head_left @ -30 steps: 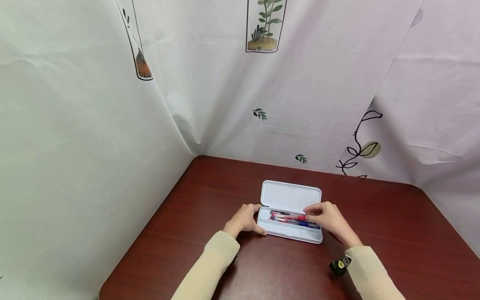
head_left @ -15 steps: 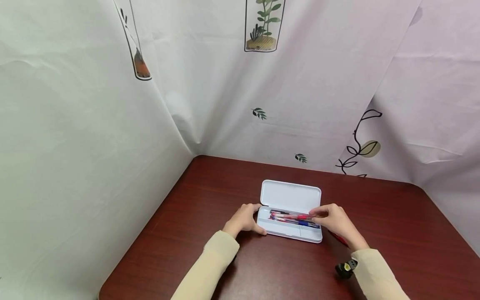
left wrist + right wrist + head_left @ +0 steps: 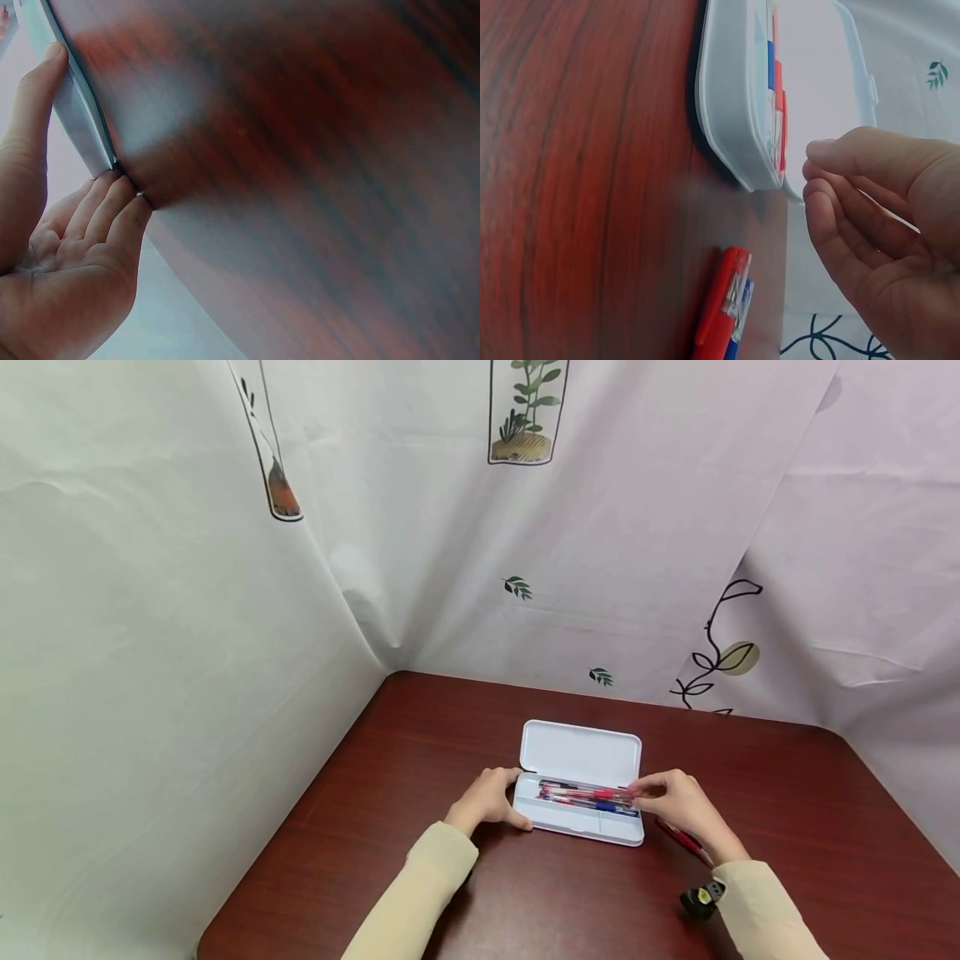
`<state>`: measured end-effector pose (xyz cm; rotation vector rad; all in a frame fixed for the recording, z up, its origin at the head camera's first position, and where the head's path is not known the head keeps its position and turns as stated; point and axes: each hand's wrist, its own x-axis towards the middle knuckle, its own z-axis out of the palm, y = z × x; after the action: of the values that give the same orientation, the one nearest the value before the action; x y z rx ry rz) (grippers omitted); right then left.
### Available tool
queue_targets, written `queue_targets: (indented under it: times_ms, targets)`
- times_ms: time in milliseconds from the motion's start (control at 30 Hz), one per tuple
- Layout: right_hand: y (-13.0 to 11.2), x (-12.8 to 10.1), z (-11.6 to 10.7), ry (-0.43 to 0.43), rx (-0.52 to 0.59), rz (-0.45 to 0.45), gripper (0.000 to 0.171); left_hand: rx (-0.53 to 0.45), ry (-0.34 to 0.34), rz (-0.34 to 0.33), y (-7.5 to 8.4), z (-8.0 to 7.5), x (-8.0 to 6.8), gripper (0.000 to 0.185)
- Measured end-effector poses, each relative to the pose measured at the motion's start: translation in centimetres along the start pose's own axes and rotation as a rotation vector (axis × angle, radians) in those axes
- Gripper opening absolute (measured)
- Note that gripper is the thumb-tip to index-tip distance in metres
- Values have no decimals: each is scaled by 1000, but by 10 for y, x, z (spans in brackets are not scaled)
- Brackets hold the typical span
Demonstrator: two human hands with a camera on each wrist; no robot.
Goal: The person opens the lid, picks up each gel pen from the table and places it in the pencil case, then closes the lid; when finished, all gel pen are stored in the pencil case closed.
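Observation:
A white pencil case lies with its lid raised at the back. Inside its rear compartment are several pens, among them a red-capped pen and a blue-capped pen. My left hand grips the case's left end, thumb at the front and fingers round the back; the left wrist view shows the thumb along the case edge. My right hand hovers at the case's right end. In the right wrist view its fingers are loosely curled near the thumb, with nothing between them.
To the right of the case, partly under my right forearm, lie a red-capped pen and a blue pen side by side. A small dark device sits by my right wrist. White printed cloth hangs behind the brown table.
My right hand has drawn to the right, off the red-capped pen in the case, uncovering more of the pens on the table. The left hand and the case stay put.

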<state>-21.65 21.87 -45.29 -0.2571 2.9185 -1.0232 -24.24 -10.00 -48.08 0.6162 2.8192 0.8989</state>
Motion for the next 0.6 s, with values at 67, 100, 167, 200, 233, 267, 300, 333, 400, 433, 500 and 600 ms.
queue_targets:
  times_ms: [67, 100, 167, 200, 233, 267, 300, 333, 400, 433, 500, 600]
  targets:
    - [1, -1, -2, 0, -3, 2, 17, -1, -3, -3, 0, 0, 0, 81]
    - [2, -2, -3, -1, -4, 2, 18, 2, -3, -4, 0, 0, 0, 81]
    - [3, -4, -6, -4, -3, 4, 18, 0, -6, -8, 0, -1, 0, 82]
    - [4, -4, -7, -4, -3, 6, 18, -2, -4, -9, 0, -1, 0, 82]
    - [5, -5, -7, -4, -1, 14, 18, -2, -5, -14, 0, -1, 0, 83]
    - [6, -6, -8, -4, -3, 17, 18, -2, -4, -15, 0, -1, 0, 84]
    - [7, -6, -8, -4, -8, 21, 17, -2, -3, -14, 0, -2, 0, 84]
    - [8, -7, -9, -6, -12, 22, 17, -4, -4, -16, 0, -2, 0, 85]
    - [11, -8, -10, -2, -25, 19, 16, -7, -6, -16, 0, -1, 0, 85]
    - [13, -8, -10, 1, -32, 22, 16, -8, -6, -14, 0, -1, 0, 85]
    - [15, -9, -12, 2, -40, 18, 16, -12, -5, -11, -1, -1, 0, 84]
    - [18, -11, -13, 0, -34, 31, 17, -12, -2, -8, 0, -1, 0, 85]
